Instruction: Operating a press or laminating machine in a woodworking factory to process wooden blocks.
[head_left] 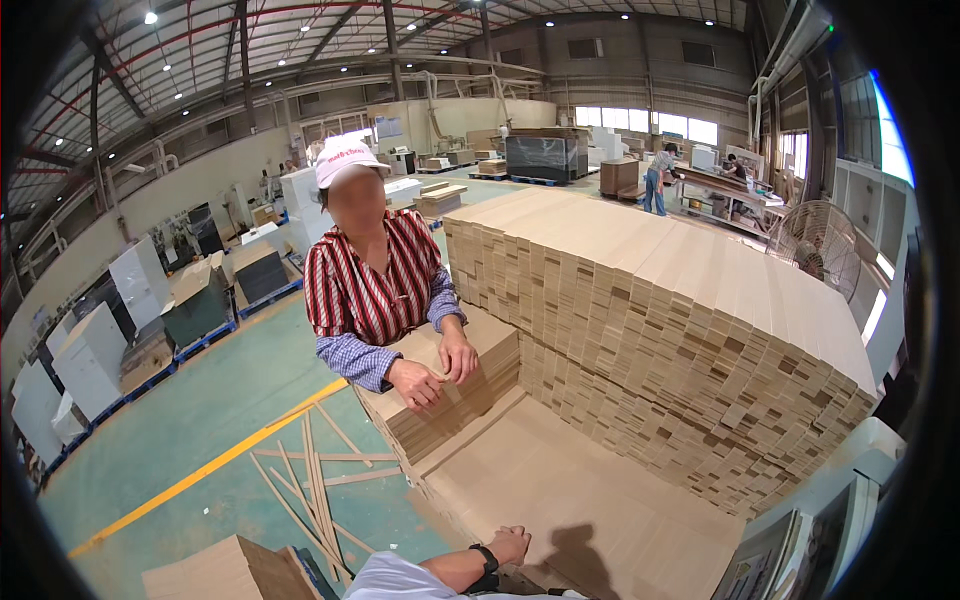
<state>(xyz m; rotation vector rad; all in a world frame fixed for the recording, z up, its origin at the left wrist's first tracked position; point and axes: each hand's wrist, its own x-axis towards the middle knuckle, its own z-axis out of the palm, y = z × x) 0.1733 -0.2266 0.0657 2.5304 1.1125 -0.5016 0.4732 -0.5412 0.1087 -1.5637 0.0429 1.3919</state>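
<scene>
My left hand (510,545), with a black watch on the wrist and a pale sleeve behind it, rests on the near edge of a low stack of light-brown boards (560,470). Its fingers look curled in, and I see nothing held in them. My right hand does not show. Across the stack, a person in a striped top (375,270) and white cap leans with both hands on a higher pile of narrow boards (490,355). A dark shadow (580,560) falls on the boards to the right of my hand.
A tall wall of stacked strips (650,310) runs along the right. Loose thin strips (320,490) lie on the green floor at left, near a yellow line (200,485). A machine frame (830,510) stands at lower right, a large fan (815,245) behind. Other people work farther back.
</scene>
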